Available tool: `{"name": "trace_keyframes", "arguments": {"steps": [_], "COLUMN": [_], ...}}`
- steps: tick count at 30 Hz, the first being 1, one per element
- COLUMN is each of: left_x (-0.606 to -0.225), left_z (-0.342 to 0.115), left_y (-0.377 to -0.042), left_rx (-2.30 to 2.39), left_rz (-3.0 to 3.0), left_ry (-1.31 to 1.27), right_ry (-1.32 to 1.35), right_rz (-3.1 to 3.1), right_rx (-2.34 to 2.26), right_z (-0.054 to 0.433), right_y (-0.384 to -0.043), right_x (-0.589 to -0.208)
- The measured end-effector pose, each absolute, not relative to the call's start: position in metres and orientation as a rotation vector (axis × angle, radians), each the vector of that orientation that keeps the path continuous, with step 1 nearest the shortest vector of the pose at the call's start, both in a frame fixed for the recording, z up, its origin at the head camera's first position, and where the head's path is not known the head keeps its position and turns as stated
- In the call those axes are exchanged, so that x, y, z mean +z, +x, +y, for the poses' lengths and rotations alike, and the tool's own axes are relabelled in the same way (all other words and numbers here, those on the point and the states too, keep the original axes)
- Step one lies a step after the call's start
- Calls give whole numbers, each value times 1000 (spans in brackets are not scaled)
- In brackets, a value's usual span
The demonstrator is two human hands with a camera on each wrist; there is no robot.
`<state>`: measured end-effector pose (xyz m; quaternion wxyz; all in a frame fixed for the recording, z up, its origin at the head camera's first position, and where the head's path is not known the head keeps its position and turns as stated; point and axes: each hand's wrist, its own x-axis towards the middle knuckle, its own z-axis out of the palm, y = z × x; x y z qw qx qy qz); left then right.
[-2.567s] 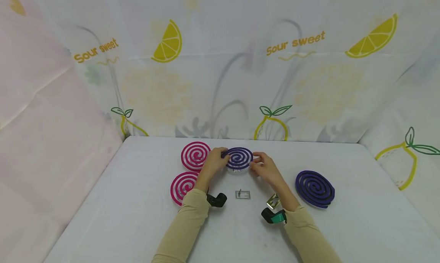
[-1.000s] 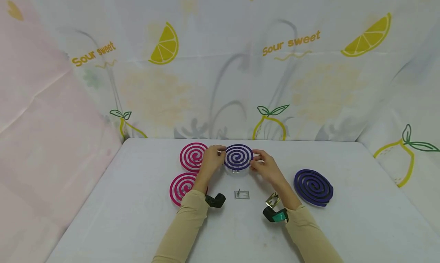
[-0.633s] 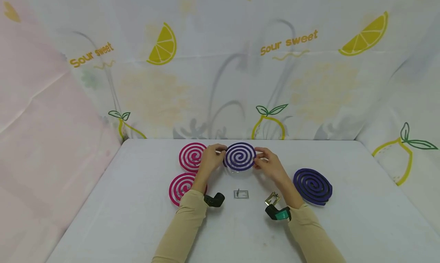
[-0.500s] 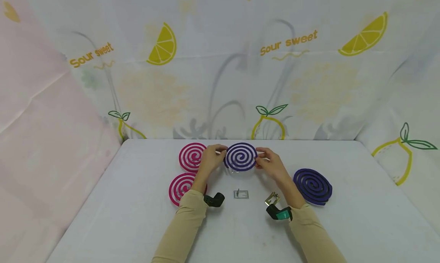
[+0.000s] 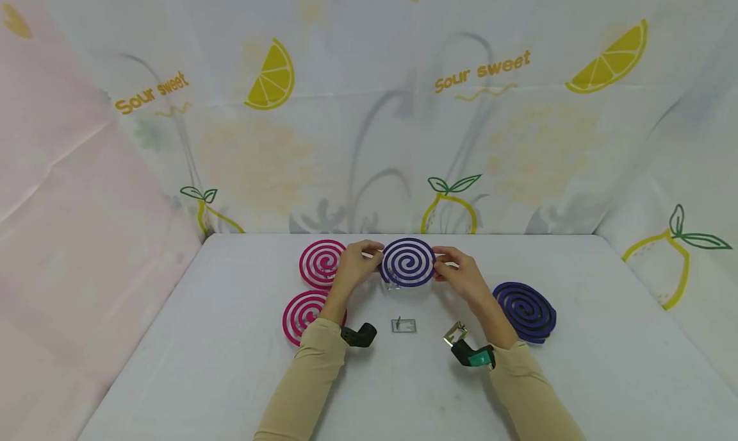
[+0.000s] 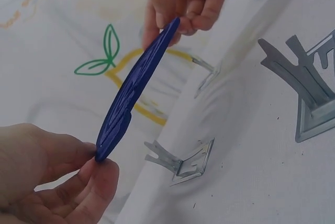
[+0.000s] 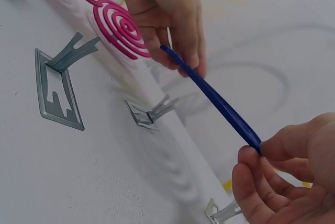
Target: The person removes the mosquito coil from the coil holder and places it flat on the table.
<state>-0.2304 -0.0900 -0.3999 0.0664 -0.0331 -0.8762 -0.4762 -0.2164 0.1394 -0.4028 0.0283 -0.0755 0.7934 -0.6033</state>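
Observation:
Between both hands a purple mosquito coil (image 5: pixel 408 261) is held above the table, tilted so its face shows in the head view. My left hand (image 5: pixel 357 266) pinches its left edge between thumb and fingers. The right hand (image 5: pixel 464 275) pinches the opposite edge. Both wrist views show the coil (image 6: pixel 133 90) edge-on and apart from the stands. Below it stands a small metal coil stand (image 5: pixel 393 286) with an upright forked prong. Nearer the front lies another silver coil stand (image 5: pixel 403 326), and a gold-toned stand (image 5: pixel 456 334) sits by the right wrist.
Two pink mosquito coils, a rear one (image 5: pixel 319 263) and a front one (image 5: pixel 301 316), rest on stands at the left, partly hidden by the left arm. A purple coil stack (image 5: pixel 524 309) lies at the right. Behind the white table (image 5: pixel 190 364) hangs a printed cloth (image 5: pixel 357 140).
Both hands have lifted the purple coil slightly and shifted it right, and its face has tilted up towards the head camera. More of the stand below it shows. Other coils and stands stay put.

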Motion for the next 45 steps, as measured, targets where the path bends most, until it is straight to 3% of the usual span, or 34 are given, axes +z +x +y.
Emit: {"name": "trace_keyframes", "arguments": {"steps": [45], "left_x": [-400], "left_z": [-70], "left_y": [-218], "left_rx": [-1464], "left_rz": [-2662], "left_ry": [-226], "right_ry": [-281], "right_rz": [2482], "right_rx": [-1836], "right_z": [169], "right_y": [-205], "right_x": [-408]}}
